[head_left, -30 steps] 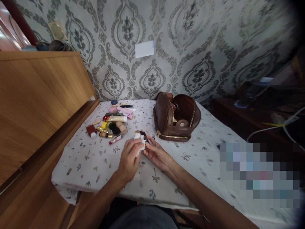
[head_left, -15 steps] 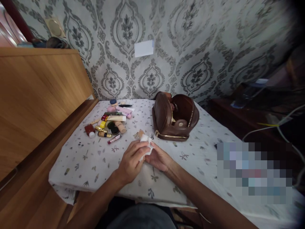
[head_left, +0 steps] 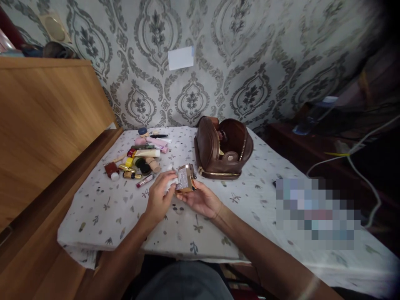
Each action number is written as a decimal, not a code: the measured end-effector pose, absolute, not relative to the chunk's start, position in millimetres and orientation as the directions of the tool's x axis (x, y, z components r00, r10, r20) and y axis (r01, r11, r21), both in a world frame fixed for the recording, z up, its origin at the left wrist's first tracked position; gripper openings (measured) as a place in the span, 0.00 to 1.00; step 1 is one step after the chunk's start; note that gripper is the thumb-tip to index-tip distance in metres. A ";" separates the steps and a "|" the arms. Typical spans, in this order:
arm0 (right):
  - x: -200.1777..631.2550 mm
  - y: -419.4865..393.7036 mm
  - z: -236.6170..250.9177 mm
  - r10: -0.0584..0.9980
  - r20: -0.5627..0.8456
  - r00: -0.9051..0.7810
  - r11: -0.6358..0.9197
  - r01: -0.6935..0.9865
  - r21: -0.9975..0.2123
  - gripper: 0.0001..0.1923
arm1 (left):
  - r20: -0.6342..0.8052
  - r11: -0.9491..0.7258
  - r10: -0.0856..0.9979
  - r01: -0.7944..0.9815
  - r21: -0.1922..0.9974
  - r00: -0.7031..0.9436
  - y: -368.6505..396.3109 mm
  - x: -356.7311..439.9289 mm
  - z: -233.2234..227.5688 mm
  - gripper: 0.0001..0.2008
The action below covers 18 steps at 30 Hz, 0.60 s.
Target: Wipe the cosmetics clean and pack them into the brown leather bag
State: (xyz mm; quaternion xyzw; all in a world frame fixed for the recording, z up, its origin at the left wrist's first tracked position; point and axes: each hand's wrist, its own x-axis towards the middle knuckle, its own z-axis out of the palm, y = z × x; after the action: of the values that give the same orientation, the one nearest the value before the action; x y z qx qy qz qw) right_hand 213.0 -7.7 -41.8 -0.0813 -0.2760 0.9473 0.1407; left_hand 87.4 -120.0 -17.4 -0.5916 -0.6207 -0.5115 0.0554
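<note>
Thing: small gold-edged glittery silver case (head_left: 183,180), light, stiff, likely slick on its metal rim.
Place: just in front of the open brown leather pouch (head_left: 222,148), above the desk (head_left: 250,200).
Right hand (head_left: 200,199): fingers cupped under the case, gripping its edges.
Left hand (head_left: 158,198): fingers pinching a soft white tissue (head_left: 171,180) against the case's face.

a brown bag (head_left: 223,148) stands open on the table (head_left: 262,208), which has a white patterned cloth. a pile of cosmetics (head_left: 137,158) lies to its left, near a wooden panel (head_left: 46,121). a white card (head_left: 180,58) is on the wallpaper.
</note>
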 end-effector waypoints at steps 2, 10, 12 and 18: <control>211.4 -5.2 -44.3 0.334 -0.063 -0.940 -0.817 -0.256 -0.517 0.18 | 0.658 -0.219 0.697 0.789 0.574 -0.285 -123.6 92.0 -20.8 0.10; 208.9 -1.6 -46.7 0.407 -0.086 -0.909 -0.825 -0.325 -0.463 0.13 | 0.719 -0.315 0.686 0.844 0.434 -0.113 -130.5 115.7 -19.5 0.15; 209.5 -3.1 -44.4 0.386 -0.085 -0.918 -0.827 -0.304 -0.474 0.13 | 0.745 -0.346 0.664 0.860 0.375 -0.058 -130.1 116.4 -17.5 0.16; 213.9 -3.6 -35.9 0.376 -0.057 -0.925 -0.817 -0.301 -0.492 0.13 | 0.757 -0.321 0.652 0.923 0.214 0.051 -131.7 106.2 -27.4 0.18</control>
State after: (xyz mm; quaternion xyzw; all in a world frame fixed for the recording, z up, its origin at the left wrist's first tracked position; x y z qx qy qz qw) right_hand 213.9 -3.6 -35.9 -0.0759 -0.2450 0.9500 0.1781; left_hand 106.2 -131.7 -27.4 -0.7054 -0.5580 -0.4036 0.1677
